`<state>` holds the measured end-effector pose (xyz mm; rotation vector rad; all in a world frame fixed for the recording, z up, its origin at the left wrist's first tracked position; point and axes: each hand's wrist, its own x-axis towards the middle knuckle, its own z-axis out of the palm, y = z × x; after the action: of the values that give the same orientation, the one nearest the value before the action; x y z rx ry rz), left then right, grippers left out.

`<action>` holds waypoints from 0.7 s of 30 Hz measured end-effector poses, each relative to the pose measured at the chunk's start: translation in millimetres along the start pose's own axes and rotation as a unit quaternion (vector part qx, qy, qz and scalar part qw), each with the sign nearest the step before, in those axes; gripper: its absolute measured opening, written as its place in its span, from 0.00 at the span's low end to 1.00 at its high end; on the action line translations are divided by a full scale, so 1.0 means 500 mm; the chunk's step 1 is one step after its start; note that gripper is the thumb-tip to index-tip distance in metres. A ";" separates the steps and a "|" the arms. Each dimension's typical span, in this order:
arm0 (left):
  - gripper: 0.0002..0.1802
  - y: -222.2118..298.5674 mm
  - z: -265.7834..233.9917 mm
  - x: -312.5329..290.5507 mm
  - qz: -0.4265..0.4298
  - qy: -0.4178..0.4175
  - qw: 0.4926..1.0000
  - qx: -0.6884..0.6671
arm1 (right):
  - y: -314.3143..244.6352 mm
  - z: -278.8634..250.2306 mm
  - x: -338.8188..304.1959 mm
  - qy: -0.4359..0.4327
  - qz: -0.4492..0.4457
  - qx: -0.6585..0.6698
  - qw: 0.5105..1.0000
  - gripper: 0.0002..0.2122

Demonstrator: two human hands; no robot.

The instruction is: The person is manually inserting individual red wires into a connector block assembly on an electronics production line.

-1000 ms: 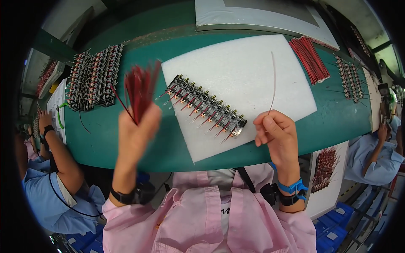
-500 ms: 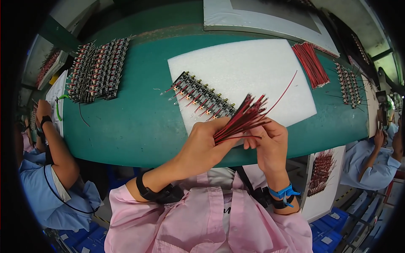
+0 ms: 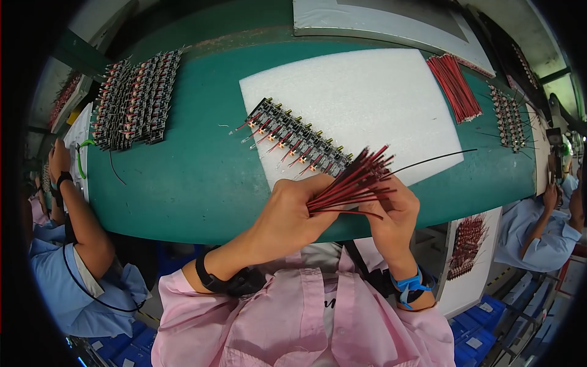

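Note:
My left hand is closed around a thick bundle of red and black wires, whose ends fan out to the right. At these loose ends, my right hand has its fingers bent in a pinch, partly hidden behind the wires. A single black wire sticks out rightward past my right hand. Just beyond the bundle, a slanting row of small circuit boards with short red leads lies across the edge of a white foam sheet.
Stacked circuit boards sit at the table's left. Another bunch of red wires and more boards lie at right. Co-workers in blue sit at the left and right. A white panel with wired parts stands below the table edge.
The red wire that stuck up to the right no longer does; a black one now points right. My right hand has dropped slightly, and the bundle's ends have spread.

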<state>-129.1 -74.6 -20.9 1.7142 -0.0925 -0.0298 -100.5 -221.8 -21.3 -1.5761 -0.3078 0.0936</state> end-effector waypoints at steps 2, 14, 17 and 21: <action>0.08 0.003 -0.004 -0.001 0.014 -0.006 1.000 0.015 | -0.002 -0.004 0.003 -0.020 -0.070 -0.064 0.995 0.02; 0.07 0.023 -0.010 -0.002 -0.009 -0.019 0.994 0.104 | -0.006 -0.014 0.017 0.021 -0.092 -0.156 0.983 0.02; 0.09 -0.005 -0.002 -0.025 0.028 0.193 0.969 -0.150 | 0.027 -0.041 0.043 0.038 -0.067 -0.203 0.976 0.02; 0.14 -0.017 -0.064 -0.031 0.051 0.026 0.996 -0.074 | 0.043 -0.057 0.049 0.027 -0.052 -0.250 0.966 0.02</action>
<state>-142.0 -40.7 -25.0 1.5587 -0.1354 0.0807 -66.7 -243.2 -38.5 -2.0546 -0.3897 -0.1187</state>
